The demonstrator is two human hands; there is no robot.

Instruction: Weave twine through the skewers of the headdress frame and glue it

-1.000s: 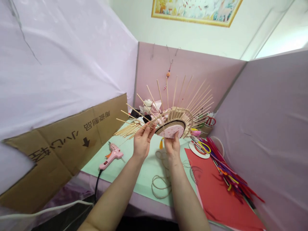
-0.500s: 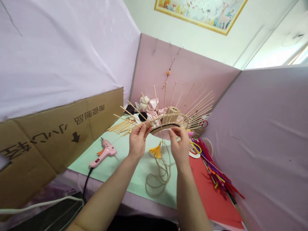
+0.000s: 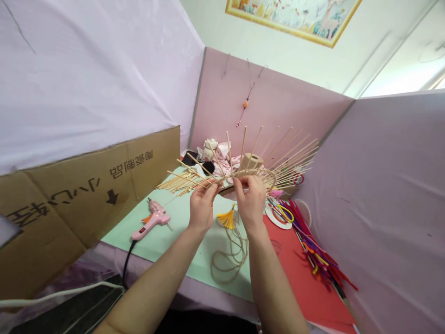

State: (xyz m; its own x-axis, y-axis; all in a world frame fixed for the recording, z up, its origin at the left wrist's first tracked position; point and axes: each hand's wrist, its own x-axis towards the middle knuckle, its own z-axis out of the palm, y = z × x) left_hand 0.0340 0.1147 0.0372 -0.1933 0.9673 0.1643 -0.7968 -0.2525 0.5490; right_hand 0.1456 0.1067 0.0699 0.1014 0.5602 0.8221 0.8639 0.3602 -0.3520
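Observation:
A round woven piece with thin wooden sticks fanning out from its rim is held above the table. My left hand is closed on its left edge, at the base of the lowest sticks. My right hand pinches at the near rim, just right of my left hand, at the twine; the fingertips hide the exact contact. Loops of twine hang down from the piece onto the green mat. A yellow tassel lies below, between my hands.
A pink glue gun lies on the green mat at left. Loose sticks and a cardboard panel are beyond it. Colourful pipe cleaners and red sheets lie at right. A paper roll stands behind.
My right hand has moved left along the rim, closer to my left hand. The fan of sticks has tilted and shifted slightly right. The white ring at right shows more fully.

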